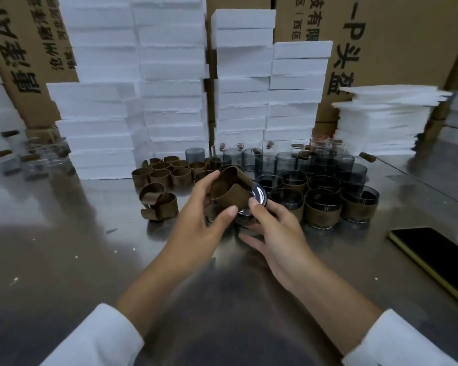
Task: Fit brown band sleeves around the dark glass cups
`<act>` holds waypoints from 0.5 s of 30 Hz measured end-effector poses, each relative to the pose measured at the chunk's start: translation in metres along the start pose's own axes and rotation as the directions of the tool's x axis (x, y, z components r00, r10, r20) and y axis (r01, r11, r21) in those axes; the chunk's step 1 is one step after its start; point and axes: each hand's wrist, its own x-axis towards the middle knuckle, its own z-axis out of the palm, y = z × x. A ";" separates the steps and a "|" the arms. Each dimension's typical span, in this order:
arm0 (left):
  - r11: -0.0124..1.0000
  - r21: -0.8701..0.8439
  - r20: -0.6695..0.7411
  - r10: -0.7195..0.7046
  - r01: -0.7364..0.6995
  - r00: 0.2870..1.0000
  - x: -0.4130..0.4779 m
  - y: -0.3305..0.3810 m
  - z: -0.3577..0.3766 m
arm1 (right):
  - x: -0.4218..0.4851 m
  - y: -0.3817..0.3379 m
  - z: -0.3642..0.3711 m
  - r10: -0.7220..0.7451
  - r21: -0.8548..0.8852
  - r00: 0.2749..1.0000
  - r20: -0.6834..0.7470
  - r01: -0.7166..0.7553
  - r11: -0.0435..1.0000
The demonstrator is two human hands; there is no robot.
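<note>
Left hand (196, 217) is pinching a soft brown band sleeve (229, 190), holding its loop open, likely so it can slide on; right hand (280, 231) is gripping a round dark glass cup (258, 195) tipped above the shiny steel table (64, 247), base facing up beside the sleeve, touching it

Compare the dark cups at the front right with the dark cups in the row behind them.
The front cups each wear a brown band; the back cups are bare glass. The front cups stand near the phone; the back cups stand by the foam blocks. Both stand upright on the metal table.
</note>
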 end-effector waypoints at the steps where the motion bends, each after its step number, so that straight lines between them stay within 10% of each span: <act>1: 0.999 -0.040 -0.001 -0.011 0.011 1.000 0.000 0.002 0.000 | 0.000 0.001 0.001 0.001 0.007 1.000 0.006 -0.001 1.000; 15: 0.959 -0.283 -0.096 -0.059 0.029 0.994 -0.006 0.015 0.001 | -0.004 -0.001 -0.001 0.004 0.310 0.963 0.270 -0.091 0.946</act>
